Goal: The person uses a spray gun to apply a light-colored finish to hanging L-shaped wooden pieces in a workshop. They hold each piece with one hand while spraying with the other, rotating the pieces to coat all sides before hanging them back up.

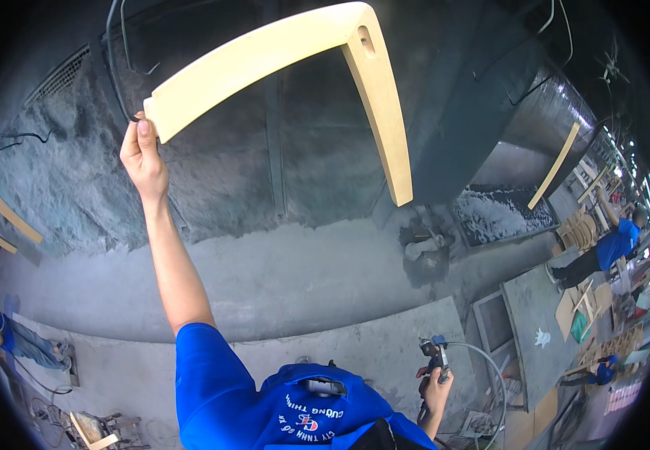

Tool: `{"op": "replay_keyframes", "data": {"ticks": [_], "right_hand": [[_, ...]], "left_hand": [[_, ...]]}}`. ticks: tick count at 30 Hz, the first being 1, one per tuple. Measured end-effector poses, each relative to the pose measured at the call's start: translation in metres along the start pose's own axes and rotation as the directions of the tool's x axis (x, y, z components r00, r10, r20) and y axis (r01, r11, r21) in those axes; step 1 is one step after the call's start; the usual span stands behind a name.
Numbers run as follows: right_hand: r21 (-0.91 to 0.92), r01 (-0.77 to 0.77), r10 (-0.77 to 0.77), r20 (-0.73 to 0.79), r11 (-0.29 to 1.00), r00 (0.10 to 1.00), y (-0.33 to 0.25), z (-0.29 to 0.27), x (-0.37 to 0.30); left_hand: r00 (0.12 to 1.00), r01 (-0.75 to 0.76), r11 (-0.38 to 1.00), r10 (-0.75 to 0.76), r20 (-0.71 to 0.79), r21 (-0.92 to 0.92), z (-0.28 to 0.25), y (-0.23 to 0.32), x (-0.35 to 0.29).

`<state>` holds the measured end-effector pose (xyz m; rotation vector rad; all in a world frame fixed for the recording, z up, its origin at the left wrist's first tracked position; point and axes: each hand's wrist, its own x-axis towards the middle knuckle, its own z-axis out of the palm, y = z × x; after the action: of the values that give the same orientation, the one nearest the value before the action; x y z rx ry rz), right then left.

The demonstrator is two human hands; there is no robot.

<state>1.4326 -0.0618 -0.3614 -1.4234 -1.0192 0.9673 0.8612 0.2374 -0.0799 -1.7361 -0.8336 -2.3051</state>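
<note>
My left hand (145, 157), on a raised, outstretched arm, pinches the tenon end of a pale wooden chair-frame part (265, 56). The part is a long curved rail joined at a corner to a tapered leg, with an oval slot near that corner. A dark wire hook (112, 67) comes down to my left fingertips; whether they also grip it, I cannot tell. Low at my right side, my right hand (437, 390) is closed around a spray gun (434, 352), well apart from the wood. A grey hose (496, 369) runs from the gun.
More wire hooks (17, 139) hang around. Behind the part stands a stained booth wall (224, 180), with a water-filled trough (501, 217) to the right. Another wooden piece (555, 165) hangs there. Co-workers in blue (614, 244) stand right and left. A grey table (539, 330) is at right.
</note>
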Motion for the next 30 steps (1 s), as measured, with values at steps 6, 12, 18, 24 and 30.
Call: {"op": "replay_keyframes", "data": {"ticks": [6,12,18,24,30], "right_hand": [[0.034,-0.003,0.004,-0.019,0.999,1.000,-0.016,0.018,-0.006],[-0.337,0.275,-0.324,-0.099,0.901,0.941,-0.140,-0.006,0.011],[-0.545,0.649,-0.782,-0.022,0.532,0.623,-0.337,-0.011,0.002],[-0.407,0.807,-0.832,0.172,0.428,0.528,-0.463,0.080,0.001],[-0.355,0.864,-0.820,0.324,0.356,0.471,-0.505,0.104,0.009]], "left_hand": [[1.000,-0.003,0.998,0.002,-0.012,-0.065,0.015,0.060,-0.007],[0.992,-0.077,0.991,0.065,0.110,0.108,0.055,0.111,-0.018],[0.998,0.009,0.996,-0.014,0.057,0.084,0.096,0.083,-0.016],[0.994,-0.092,0.952,0.104,-0.026,0.293,0.091,0.039,-0.011],[0.976,-0.188,0.902,0.217,-0.033,0.389,0.054,0.018,0.000]]}}
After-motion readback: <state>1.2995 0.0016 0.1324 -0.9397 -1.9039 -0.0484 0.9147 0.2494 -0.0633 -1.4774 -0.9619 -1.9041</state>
